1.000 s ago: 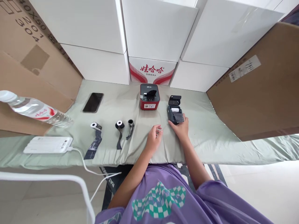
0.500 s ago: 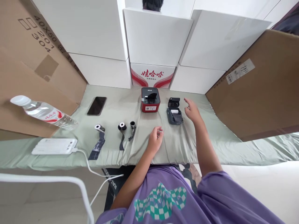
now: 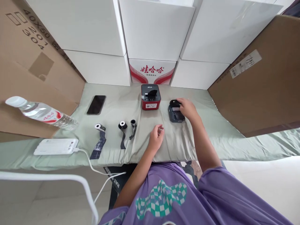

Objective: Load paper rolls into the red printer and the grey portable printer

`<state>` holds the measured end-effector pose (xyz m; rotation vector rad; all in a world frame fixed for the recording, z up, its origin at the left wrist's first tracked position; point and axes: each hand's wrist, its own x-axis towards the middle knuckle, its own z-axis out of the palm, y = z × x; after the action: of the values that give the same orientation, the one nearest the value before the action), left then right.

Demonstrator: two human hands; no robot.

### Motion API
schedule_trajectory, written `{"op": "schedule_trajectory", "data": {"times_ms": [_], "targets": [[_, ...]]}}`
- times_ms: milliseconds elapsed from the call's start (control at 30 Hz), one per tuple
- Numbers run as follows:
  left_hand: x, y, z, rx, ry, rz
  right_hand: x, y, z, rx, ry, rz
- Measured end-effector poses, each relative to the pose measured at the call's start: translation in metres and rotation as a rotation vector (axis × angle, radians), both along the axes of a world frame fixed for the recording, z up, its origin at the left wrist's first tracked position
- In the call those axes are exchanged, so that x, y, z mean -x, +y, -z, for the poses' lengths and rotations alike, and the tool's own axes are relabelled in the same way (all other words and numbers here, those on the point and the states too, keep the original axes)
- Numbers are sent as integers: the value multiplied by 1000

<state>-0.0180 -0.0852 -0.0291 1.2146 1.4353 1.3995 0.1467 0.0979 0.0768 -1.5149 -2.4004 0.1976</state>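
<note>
Head view: to the right of the red device [image 3: 150,101] and a little nearer the person sits a small dark printer [image 3: 172,117], apart from it. Its lid [image 3: 173,102] is up, and a white roll [image 3: 176,109] already lies in the bay, with a dark strip drawn over the front edge. What is not yet done, as far as I can judge, is the lid: it does not meet the body. The right hand [image 3: 188,108] has its fingertips on the lid's far right part; whether they pinch it or merely lean on it I cannot tell (the knuckles hide the thumb). That same hand covers the right side of the bay, so the roll's far end is hidden.

The left hand [image 3: 156,137] rests nearer the person than the red device, slightly right of it, fingers loosely curled with a narrow gap and nothing visible between them.

Left of the red device and nearer the person stand three rolls: a short one [image 3: 133,122], a middle one [image 3: 122,125] and a white-faced one [image 3: 100,127], each trailing a strip. Farther left are a phone [image 3: 96,105], a power bank [image 3: 56,147] with its white cable [image 3: 87,155], and a water bottle [image 3: 48,114]. Behind the red device rises a red-lettered box [image 3: 152,71]; well to its right, a cardboard box [image 3: 260,84].
</note>
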Motion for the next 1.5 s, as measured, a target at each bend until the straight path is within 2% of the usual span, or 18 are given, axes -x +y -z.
{"op": "schedule_trajectory", "data": {"times_ms": [233, 433, 567, 800, 1000, 1067, 1133, 1200, 1267, 1333, 1367, 1400, 1433, 1467, 1500], "targets": [[-1, -1, -1, 8, 3, 7, -9, -30, 11, 203, -82, -2], [-1, -2, 0, 10, -2, 6, -3, -28, 9, 205, -115, 16], [-1, -1, -1, 22, 9, 7, 10, -27, 6, 125, -166, 2], [0, -1, -2, 35, 14, 8, 31, -27, 18, 13, -231, 41], [-1, -4, 1, 7, -17, 7, 14, -33, 11, 79, -277, -46], [-1, -7, -2, -7, -42, 3, 7, -37, 10, 124, -205, -45], [1, -16, -9, -12, -66, 4, -1, -46, 15, 100, -42, -4], [6, -35, -18, 0, -69, 32, -11, -67, 29, -26, 158, 53], [15, -70, -21, 38, -54, 123, -28, -104, 52, -202, 293, 108], [27, -117, -11, 107, -69, 306, -54, -159, 83, -273, 341, 111], [34, -145, -1, 172, -75, 348, -69, -191, 100, -265, 325, 65], [40, -174, 12, 235, -64, 288, -86, -224, 118, -240, 290, -7], [46, -204, 25, 300, -3, 149, -103, -257, 134, -160, 234, -82], [51, -234, 36, 340, 103, -87, -118, -287, 149, -51, 187, -139], [56, -261, 45, 397, 205, -337, -129, -314, 161, 28, 174, -115]]}}
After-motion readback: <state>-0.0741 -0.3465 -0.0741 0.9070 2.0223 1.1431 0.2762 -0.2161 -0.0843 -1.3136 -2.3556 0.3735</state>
